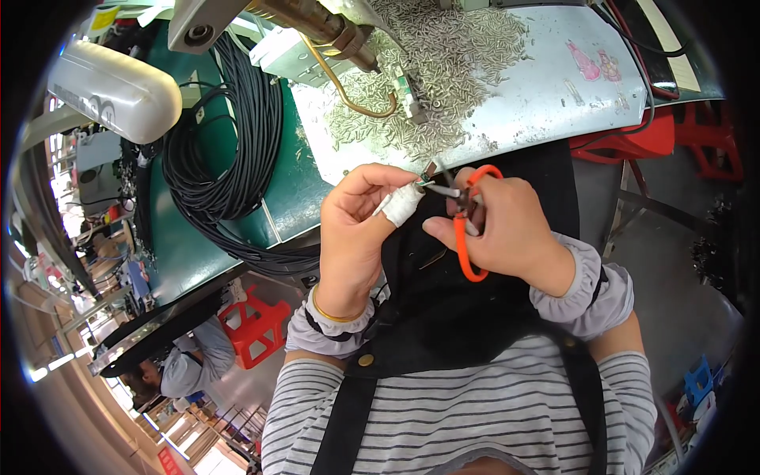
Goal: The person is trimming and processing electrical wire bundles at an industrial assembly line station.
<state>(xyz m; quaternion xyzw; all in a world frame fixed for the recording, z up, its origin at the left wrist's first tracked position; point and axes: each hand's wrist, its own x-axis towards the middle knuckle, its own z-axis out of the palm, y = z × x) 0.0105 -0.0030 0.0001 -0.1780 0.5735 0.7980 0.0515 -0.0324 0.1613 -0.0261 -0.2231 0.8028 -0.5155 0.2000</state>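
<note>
My left hand (354,233), with white tape (400,204) wrapped round its thumb, pinches a small cable end (424,179) from which thin coloured wires stick out. In my right hand (511,222) is a pair of scissors (469,255) with orange loop handles and short metal blades. The blades are apart, and one blade's tip is close to the wires. Whether it touches them I cannot tell. Both hands are over my black apron (443,305), just short of the work surface's near edge. My left fingers hide most of what they pinch.
A pale metal work surface (554,103) carries a heap of small metal pins (467,67). Above it reaches a machine head (336,39) with a bent copper tube (348,99). Black cable (265,119) lies coiled at left. Red stools (257,324) and another person (198,364) are beyond.
</note>
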